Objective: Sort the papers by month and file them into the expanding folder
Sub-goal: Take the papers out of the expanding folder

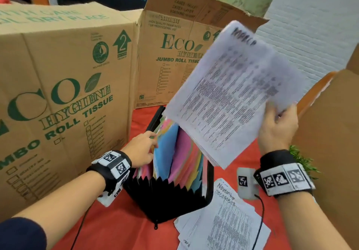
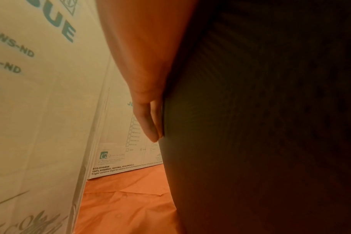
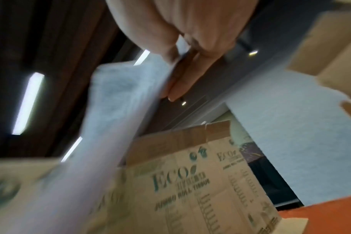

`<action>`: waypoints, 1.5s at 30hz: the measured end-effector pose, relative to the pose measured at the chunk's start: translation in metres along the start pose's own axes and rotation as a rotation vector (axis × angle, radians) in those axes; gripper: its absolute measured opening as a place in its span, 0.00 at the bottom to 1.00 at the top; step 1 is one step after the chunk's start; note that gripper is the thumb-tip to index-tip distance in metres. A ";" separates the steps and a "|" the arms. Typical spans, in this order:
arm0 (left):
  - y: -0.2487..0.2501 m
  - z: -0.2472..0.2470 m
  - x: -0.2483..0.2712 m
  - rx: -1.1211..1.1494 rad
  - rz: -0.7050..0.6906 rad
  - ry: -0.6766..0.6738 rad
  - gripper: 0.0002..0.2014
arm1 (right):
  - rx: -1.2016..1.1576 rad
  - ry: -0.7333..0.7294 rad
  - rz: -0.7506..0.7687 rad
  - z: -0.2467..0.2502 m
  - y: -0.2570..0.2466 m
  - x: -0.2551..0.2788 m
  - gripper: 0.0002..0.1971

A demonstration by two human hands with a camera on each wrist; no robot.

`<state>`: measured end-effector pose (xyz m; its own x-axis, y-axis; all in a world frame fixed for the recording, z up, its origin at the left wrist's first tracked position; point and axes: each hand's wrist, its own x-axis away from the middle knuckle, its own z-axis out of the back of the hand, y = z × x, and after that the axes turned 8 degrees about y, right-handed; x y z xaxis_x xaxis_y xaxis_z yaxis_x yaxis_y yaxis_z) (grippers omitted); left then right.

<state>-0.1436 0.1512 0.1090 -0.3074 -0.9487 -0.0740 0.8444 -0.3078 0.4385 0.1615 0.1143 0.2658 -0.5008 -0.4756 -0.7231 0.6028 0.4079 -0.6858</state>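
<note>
The right hand (image 1: 276,127) grips a stack of printed papers (image 1: 227,94) by its right edge, thumb on top and fingers beneath, holding it tilted above the open expanding folder (image 1: 167,197) on the red tabletop (image 1: 120,228). The left hand (image 1: 140,148) has its fingers tucked among the folder's coloured dividers (image 1: 171,152), though its grip is hidden. More papers (image 1: 225,220) lie just right of the folder, with cardboard boxes (image 1: 64,86) behind.
</note>
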 end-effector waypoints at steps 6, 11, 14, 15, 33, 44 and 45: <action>0.002 -0.003 -0.004 -0.001 -0.018 0.022 0.16 | 0.188 0.055 -0.274 0.045 0.068 0.009 0.08; 0.002 -0.001 -0.005 -0.005 0.001 0.029 0.14 | 0.268 -0.142 -0.465 0.103 0.124 0.069 0.03; 0.000 -0.002 -0.007 -0.008 -0.009 0.044 0.14 | 0.407 -0.295 -0.623 0.149 0.173 0.121 0.11; 0.001 -0.002 -0.007 -0.014 -0.009 0.038 0.14 | 0.505 -0.346 -0.679 0.164 0.190 0.140 0.13; 0.041 0.001 -0.006 -0.101 -0.007 0.019 0.43 | 0.613 -0.251 -0.184 0.092 0.112 0.112 0.16; 0.035 0.002 -0.005 -0.185 0.008 -0.020 0.34 | 0.490 -1.314 0.031 -0.059 0.033 0.122 0.12; 0.033 0.002 -0.004 -0.189 0.003 -0.027 0.35 | 0.532 -1.315 0.030 -0.059 0.038 0.121 0.15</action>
<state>-0.1152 0.1447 0.1259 -0.3146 -0.9480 -0.0478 0.9118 -0.3158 0.2624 0.0870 0.1184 0.1468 0.2725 -0.9598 0.0678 0.9087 0.2335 -0.3460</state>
